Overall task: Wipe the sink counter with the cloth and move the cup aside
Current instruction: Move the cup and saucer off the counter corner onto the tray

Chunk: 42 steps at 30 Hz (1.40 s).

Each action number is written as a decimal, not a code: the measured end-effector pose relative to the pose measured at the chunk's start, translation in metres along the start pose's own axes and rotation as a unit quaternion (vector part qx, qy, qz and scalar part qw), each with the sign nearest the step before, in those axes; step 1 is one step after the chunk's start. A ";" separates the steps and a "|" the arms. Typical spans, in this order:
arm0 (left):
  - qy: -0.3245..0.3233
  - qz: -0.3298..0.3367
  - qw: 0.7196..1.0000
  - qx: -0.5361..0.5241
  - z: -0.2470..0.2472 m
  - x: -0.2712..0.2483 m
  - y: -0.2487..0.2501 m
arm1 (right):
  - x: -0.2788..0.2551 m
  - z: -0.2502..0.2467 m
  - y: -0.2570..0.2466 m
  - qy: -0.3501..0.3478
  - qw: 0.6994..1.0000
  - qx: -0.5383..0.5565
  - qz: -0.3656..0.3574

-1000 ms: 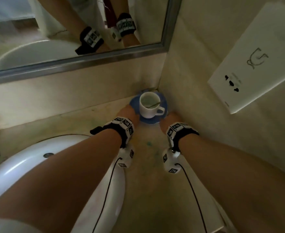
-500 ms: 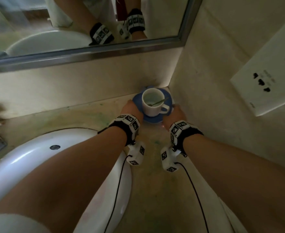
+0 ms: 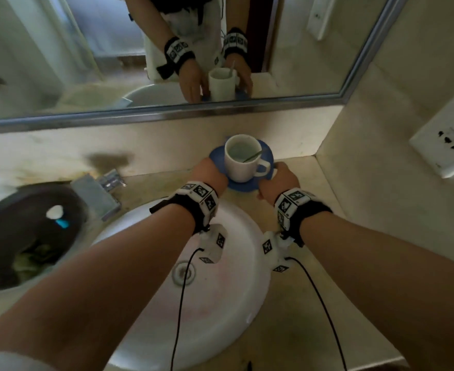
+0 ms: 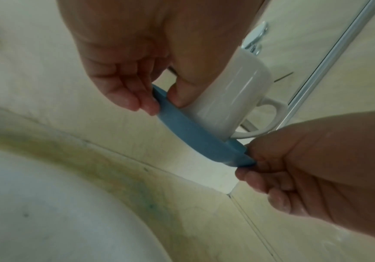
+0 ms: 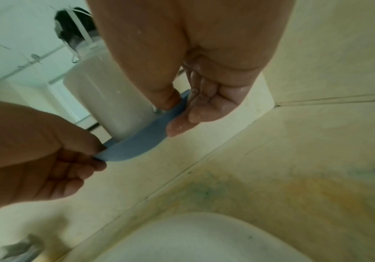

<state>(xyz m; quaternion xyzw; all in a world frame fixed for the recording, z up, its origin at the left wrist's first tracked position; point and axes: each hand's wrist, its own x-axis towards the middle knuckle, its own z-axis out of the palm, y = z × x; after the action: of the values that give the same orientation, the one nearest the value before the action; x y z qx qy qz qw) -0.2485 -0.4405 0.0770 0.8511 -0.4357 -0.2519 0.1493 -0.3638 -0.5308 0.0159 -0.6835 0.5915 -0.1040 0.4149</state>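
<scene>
The white oval ceramic basin (image 3: 209, 285) occupies the near part of the stained beige stone counter (image 3: 295, 303). Beyond its far rim, both hands carry the round blue saucer (image 3: 243, 184) clear of the counter, just short of the back edge and inboard of the back right corner. The left hand (image 3: 211, 174) pinches the saucer's left rim, thumb on top and fingers (image 4: 137, 101) beneath. The right hand (image 3: 279, 180) pinches the right rim the same way.

The white ceramic cup (image 3: 240, 159) stands upright on the saucer, centred between the two grips and equally near to each hand; its handle points right, toward the right hand. A thin metal spoon (image 3: 252, 156) leans inside the cup.

The cup's contents are hard to make out. No cloth can be identified. At the left edge, the contents of the dark round bin opening (image 3: 25, 236) are blurred.
</scene>
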 end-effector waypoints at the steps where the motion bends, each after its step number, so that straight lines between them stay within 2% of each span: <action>1: 0.010 0.012 1.000 -0.020 -0.011 -0.011 -0.007 | -0.013 0.004 -0.009 0.003 1.000 -0.002 -0.006; 4: 0.027 0.044 0.998 -0.029 -0.042 -0.040 -0.032 | -0.051 0.014 -0.039 0.010 1.000 -0.012 -0.023; 10: 0.065 0.016 0.997 0.036 -0.101 -0.082 -0.101 | -0.123 0.045 -0.102 0.021 0.997 0.007 -0.070; 13: 0.091 0.007 0.995 0.045 -0.128 -0.103 -0.140 | -0.150 0.076 -0.136 0.023 0.995 -0.005 -0.096; 16: 0.116 0.037 0.992 0.031 -0.156 -0.133 -0.175 | -0.171 0.113 -0.170 0.012 0.993 -0.018 -0.119; 18: 0.132 0.028 0.990 0.026 -0.175 -0.152 -0.205 | -0.184 0.144 -0.192 0.001 0.991 -0.026 -0.132; 22: 0.147 -0.084 0.986 0.010 -0.200 -0.162 -0.285 | -0.209 0.207 -0.230 -0.026 0.980 -0.086 -0.180; 26: 0.165 -0.177 0.970 -0.020 -0.215 -0.162 -0.367 | -0.220 0.284 -0.261 -0.105 0.933 -0.229 -0.258; 29: 0.147 -0.196 0.969 0.002 -0.216 -0.164 -0.417 | -0.227 0.334 -0.273 -0.133 0.935 -0.220 -0.244; 31: 0.146 -0.210 0.967 0.007 -0.215 -0.161 -0.446 | -0.228 0.363 -0.270 -0.138 0.960 -0.134 -0.202; 33: 0.135 -0.232 0.963 -0.007 -0.209 -0.156 -0.471 | -0.228 0.390 -0.264 -0.163 0.970 -0.084 -0.156; 37: 0.121 -0.254 0.958 -0.058 -0.188 -0.134 -0.508 | -0.212 0.437 -0.258 -0.185 0.968 -0.140 -0.093; 42: 0.085 -0.251 0.961 -0.077 -0.160 -0.105 -0.528 | -0.191 0.459 -0.234 -0.170 0.971 -0.145 -0.090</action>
<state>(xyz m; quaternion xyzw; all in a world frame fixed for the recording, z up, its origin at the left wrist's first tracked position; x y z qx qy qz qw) 0.1416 -0.0454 -0.0093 0.9371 -0.1732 -0.2413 0.1832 0.0425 -0.1660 -0.0473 -0.7948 0.4569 0.0635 0.3943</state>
